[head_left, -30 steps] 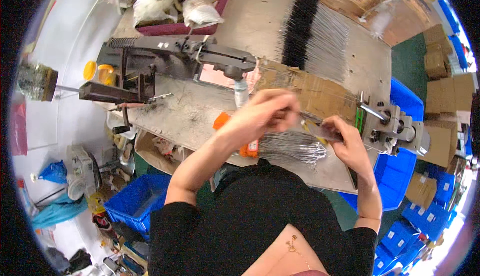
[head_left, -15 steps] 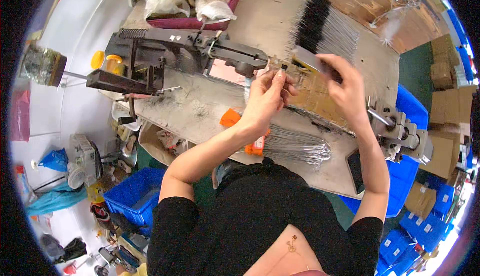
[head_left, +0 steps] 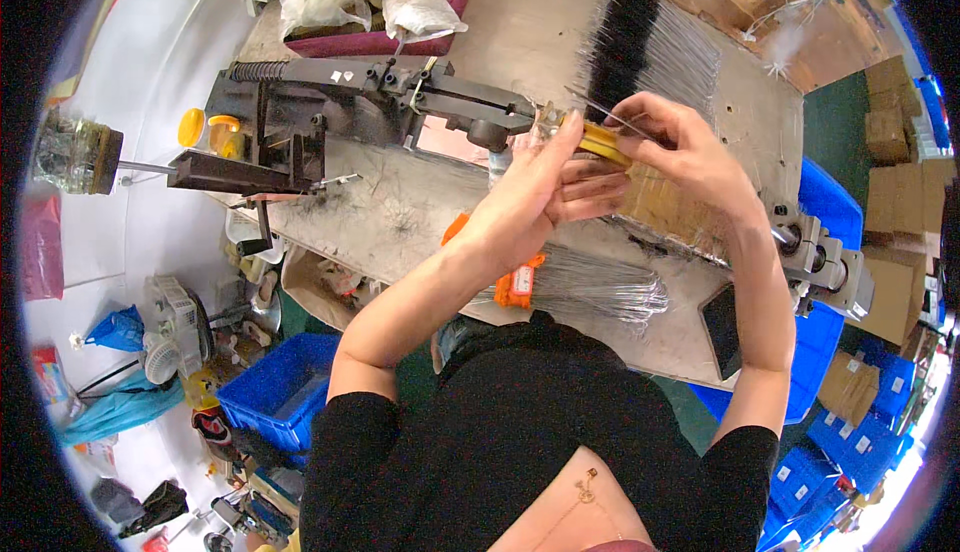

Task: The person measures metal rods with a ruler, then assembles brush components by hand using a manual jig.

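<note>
My right hand (head_left: 688,149) pinches a thin dark strip (head_left: 604,112) between thumb and fingers; its exact kind is not clear. Just below it, between my hands, sits a yellow rounded piece (head_left: 606,144), partly covered by fingers. My left hand (head_left: 552,180) has its fingers stretched out to the right beneath the yellow piece. The left thumb points up beside a small metal fixture at the end of a dark lever-arm bench machine (head_left: 440,92). Whether the left thumb touches the yellow piece, I cannot tell.
Black-bristled wire brushes (head_left: 625,42) lie at the back of the worktable (head_left: 520,12). A bundle of thin wires (head_left: 600,287) with an orange tie (head_left: 517,282) lies near my body. A maroon tray (head_left: 370,47) holds bags. A metal clamp (head_left: 825,262) stands at the right edge.
The right hand has slowed and turned the piece it holds, with the yellow part now between both hands. The left hand's fingers have straightened out to the right.
</note>
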`<state>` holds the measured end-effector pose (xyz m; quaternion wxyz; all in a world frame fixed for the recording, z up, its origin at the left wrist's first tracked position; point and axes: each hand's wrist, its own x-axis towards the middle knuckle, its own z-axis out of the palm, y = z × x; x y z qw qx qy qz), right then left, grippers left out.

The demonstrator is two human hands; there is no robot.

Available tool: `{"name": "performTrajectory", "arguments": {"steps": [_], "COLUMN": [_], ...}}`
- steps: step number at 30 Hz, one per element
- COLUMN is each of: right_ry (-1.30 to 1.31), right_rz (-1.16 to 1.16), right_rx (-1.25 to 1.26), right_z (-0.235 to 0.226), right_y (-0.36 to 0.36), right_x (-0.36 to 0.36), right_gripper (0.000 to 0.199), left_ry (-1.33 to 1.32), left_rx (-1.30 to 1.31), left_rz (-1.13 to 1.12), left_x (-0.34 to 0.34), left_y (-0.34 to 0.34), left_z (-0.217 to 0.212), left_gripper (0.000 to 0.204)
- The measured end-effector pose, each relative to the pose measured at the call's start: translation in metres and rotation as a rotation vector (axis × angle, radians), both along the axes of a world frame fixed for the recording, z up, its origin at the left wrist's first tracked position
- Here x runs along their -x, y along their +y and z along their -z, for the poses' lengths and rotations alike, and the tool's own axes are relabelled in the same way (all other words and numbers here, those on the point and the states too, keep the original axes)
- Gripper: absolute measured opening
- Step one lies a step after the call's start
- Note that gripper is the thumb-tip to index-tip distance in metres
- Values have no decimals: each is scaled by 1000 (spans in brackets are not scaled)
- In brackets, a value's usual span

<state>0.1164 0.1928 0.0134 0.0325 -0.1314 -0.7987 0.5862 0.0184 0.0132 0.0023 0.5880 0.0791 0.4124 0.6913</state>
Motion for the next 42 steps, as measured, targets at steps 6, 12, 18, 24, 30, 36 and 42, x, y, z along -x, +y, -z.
{"name": "performTrajectory", "arguments": {"steps": [6, 12, 18, 24, 30, 36, 42], "right_ry": [293, 288, 235, 191, 187, 206, 208], "right_rz": [194, 139, 206, 187, 167, 161, 163], "right_rx": [-719, -802, -592, -595, -572, -610, -600], "right_z": [-21, -10, -20, -23, -22, -21, -19], "right_y": [-36, -53, -39, -31, -28, -30, -28], "right_x": [-21, -15, -12, -25, -17, -21, -23], "right_gripper": [26, 32, 22, 21, 21, 20, 20], "left_ry": [-235, -356, -308, -283, -221, -190, -180], "left_rx": [-112, -132, -147, -171, -157, -146, -192], "left_rz": [-33, -83, -89, -49, -60, -69, -47], "left_x": [16, 15, 13, 14, 12, 12, 14], "left_y": [-8, -10, -10, -9, -9, -10, -10], "left_z": [-1, -5, -2, 3, 3, 4, 7], "left_gripper": [67, 66, 60, 60, 68, 64, 62]}}
